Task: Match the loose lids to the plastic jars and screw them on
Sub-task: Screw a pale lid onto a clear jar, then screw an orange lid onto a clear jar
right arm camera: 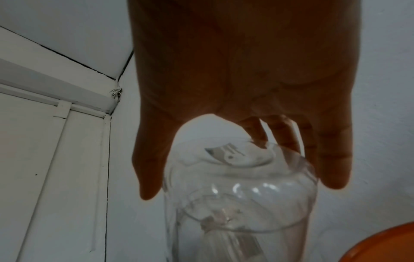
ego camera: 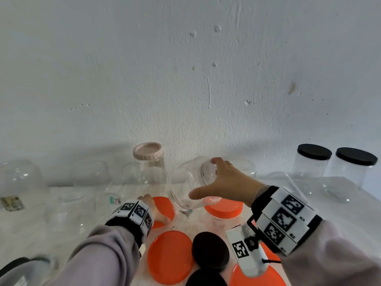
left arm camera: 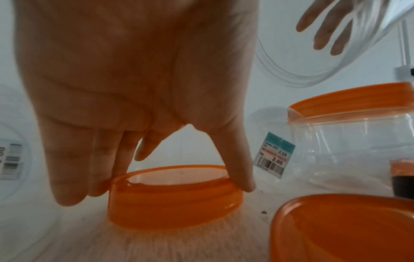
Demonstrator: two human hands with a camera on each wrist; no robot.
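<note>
My left hand (ego camera: pixel 153 207) (left arm camera: pixel 161 191) reaches down onto a loose orange lid (ego camera: pixel 165 205) (left arm camera: pixel 174 198) that lies open side up on the white table (ego camera: pixel 41 223). Its thumb is on one side of the rim and the fingers on the other, pinching it. My right hand (ego camera: pixel 214 182) (right arm camera: pixel 240 187) grips a clear plastic jar (ego camera: pixel 181 182) (right arm camera: pixel 241 203) by its base and holds it tilted in the air beside the left hand. The jar's open mouth (left arm camera: pixel 280 70) faces down and left and has no lid on it.
A jar with an orange lid (ego camera: pixel 223 209) (left arm camera: pixel 349 109) stands under the right hand. Loose orange lids (ego camera: pixel 170 256) and black lids (ego camera: pixel 210 250) lie near me. A pink-lidded jar (ego camera: pixel 148 153) and two black-lidded jars (ego camera: pixel 314 153) stand by the wall. Lidless clear jars (ego camera: pixel 20 178) stand left.
</note>
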